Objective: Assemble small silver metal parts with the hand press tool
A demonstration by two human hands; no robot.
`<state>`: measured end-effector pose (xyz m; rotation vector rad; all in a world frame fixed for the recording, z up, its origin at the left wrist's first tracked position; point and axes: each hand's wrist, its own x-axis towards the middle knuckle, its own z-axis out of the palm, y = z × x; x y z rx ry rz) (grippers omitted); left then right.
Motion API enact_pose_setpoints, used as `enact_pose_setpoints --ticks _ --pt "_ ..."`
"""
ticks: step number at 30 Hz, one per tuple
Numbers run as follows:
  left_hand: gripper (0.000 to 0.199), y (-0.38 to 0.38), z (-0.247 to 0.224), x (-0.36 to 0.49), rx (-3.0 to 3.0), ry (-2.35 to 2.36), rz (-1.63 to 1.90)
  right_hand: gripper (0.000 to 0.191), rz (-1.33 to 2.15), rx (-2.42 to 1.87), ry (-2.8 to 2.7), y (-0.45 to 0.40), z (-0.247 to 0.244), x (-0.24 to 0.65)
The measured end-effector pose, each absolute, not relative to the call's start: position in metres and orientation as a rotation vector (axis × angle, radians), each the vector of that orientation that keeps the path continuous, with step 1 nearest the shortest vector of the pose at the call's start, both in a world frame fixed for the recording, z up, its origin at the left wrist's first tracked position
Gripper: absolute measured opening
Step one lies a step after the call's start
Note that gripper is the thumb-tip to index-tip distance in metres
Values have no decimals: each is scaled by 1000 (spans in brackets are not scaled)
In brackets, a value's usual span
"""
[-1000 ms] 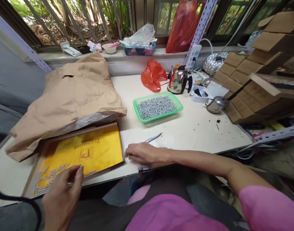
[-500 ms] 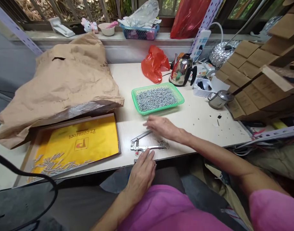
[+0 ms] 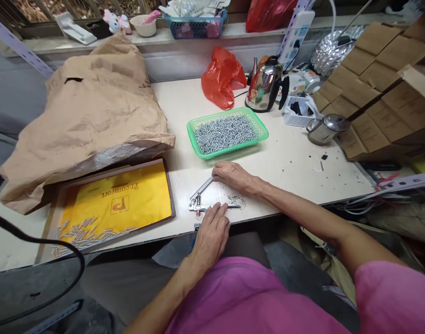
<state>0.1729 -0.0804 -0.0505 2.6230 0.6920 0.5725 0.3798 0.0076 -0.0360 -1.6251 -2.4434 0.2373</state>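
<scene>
Nearest us, the left hand lies over the lower arm of a sprung metal tool, fingers fairly straight; whether they pinch it, I can't tell. The right hand has its curled fingers closed on the end of the upper arm. The arms stand apart, and here's the tool, flat near the front edge of the white table. Looks light enough, but rigid, and that coil spring should push back; smooth metal could skid, so the arm ends are the place to grip, clear of the spring. Left of it, a shallow tray with a yellow sheet and loose metal pins. Beyond, a green basket full of small metal pieces; then the kettle, a crumpled red bag, and the window ledge.
</scene>
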Motion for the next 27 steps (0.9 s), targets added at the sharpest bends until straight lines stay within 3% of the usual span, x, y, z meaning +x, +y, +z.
enact_pose_setpoints --ticks 3,6,12,27 --pt "10 -77 -35 167 2444 745 643 16 240 -1676 -2404 -7 -27 374" --pt "13 -69 -13 154 2087 1086 761 21 338 -1580 -2404 -36 -19 369" --pt "31 -56 -9 129 1317 1405 572 21 471 -1550 -2406 -88 -29 366" --pt "39 -41 -24 130 1041 1440 380 17 305 -1672 -2372 -98 -40 365"
